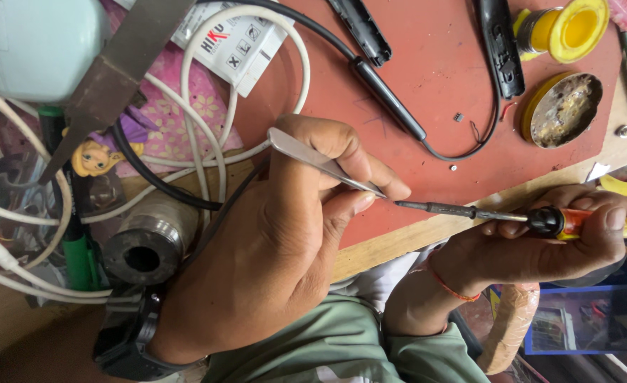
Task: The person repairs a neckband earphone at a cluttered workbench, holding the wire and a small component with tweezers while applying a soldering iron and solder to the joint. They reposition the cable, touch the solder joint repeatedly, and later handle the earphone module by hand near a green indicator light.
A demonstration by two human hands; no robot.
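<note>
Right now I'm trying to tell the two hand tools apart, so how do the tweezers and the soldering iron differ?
The tweezers are flat bare silver metal, pinched in the left hand; the soldering iron is a dark round rod with an orange and yellow grip, held in the right hand. The tweezers slant down to the right; the iron lies nearly level, pointing left. Both tips meet near the edge of the red mat.
</note>
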